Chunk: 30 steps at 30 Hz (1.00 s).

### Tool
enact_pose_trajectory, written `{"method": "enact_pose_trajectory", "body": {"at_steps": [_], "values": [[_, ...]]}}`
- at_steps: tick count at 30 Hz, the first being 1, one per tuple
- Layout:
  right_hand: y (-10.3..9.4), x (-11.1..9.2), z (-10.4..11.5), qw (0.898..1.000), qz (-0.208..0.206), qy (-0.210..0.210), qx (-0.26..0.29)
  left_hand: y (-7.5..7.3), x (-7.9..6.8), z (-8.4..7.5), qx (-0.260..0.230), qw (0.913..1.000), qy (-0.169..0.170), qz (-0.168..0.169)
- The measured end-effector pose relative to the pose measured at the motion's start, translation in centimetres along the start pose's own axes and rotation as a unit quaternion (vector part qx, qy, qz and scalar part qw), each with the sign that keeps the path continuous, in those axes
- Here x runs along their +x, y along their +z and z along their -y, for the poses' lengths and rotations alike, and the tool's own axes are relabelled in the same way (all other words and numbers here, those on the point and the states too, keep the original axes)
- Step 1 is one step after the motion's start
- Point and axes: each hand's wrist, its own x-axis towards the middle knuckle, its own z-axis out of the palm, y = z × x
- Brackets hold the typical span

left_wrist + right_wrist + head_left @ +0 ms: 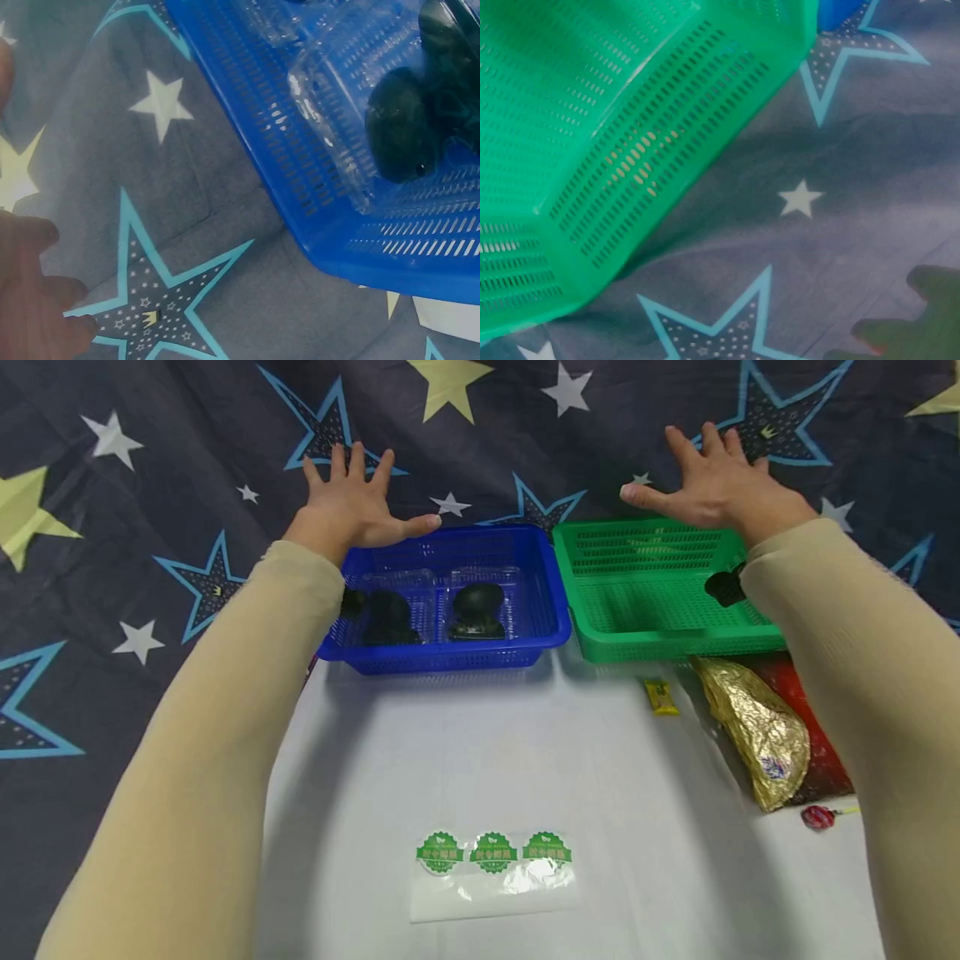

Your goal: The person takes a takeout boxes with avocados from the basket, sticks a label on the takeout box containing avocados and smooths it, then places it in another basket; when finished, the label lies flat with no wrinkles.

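Note:
Both hands are raised with fingers spread and hold nothing. My left hand [348, 506] hovers at the back left corner of a blue basket [558, 602]. Inside that basket sit two clear plastic boxes [330, 146] with dark green oval fruits [480, 600] in them. Over the back right of a green basket [600, 645] is my right hand [716, 485], thumb pointing left. The green basket shows a bare slotted floor where the right forearm does not cover it. In the wrist views only some fingertips of each hand show at the edges.
A sheet with several green round stickers [492, 853] lies at the front of the white table [510, 760]. On the right are a small yellow packet [661, 697], a gold and red bag [757, 735] and a red-wrapped lollipop [817, 817]. Dark star-patterned cloth [217, 452] hangs behind.

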Motion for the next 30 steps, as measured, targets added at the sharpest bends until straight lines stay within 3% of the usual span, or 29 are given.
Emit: {"method": "enact_pose_trajectory", "body": {"at_steps": [5, 11, 16, 19, 23, 27, 30], "values": [[-0.2, 0.1, 0.0, 1.0, -0.002, -0.004, 0.004, 0.0, 0.1, -0.1, -0.003, 0.9999, 0.003, -0.009], [-0.8, 0.2, -0.1, 0.999, -0.036, -0.011, 0.015, -0.6, -0.2, 0.7, -0.014, 0.9981, 0.006, -0.06], [-1.2, 0.3, 0.3, 0.997, -0.065, -0.029, 0.044, -0.2, -0.7, 2.2, -0.074, 0.9938, 0.002, -0.083], [-0.7, 0.4, 1.1, 0.993, -0.074, -0.044, 0.081, 1.5, -1.0, 3.3, -0.138, 0.9888, -0.003, -0.058], [1.6, 0.2, 3.1, 0.982, -0.059, -0.078, 0.162, 5.6, -1.8, 4.6, -0.176, 0.9843, 0.001, -0.013], [5.1, -0.2, 6.1, 0.97, 0.009, -0.121, 0.213, 9.9, -3.0, 5.2, -0.177, 0.9838, 0.017, 0.017], [7.4, -0.3, 8.4, 0.961, 0.072, -0.138, 0.23, 12.2, -3.8, 5.2, -0.193, 0.9805, 0.021, 0.03]]}}
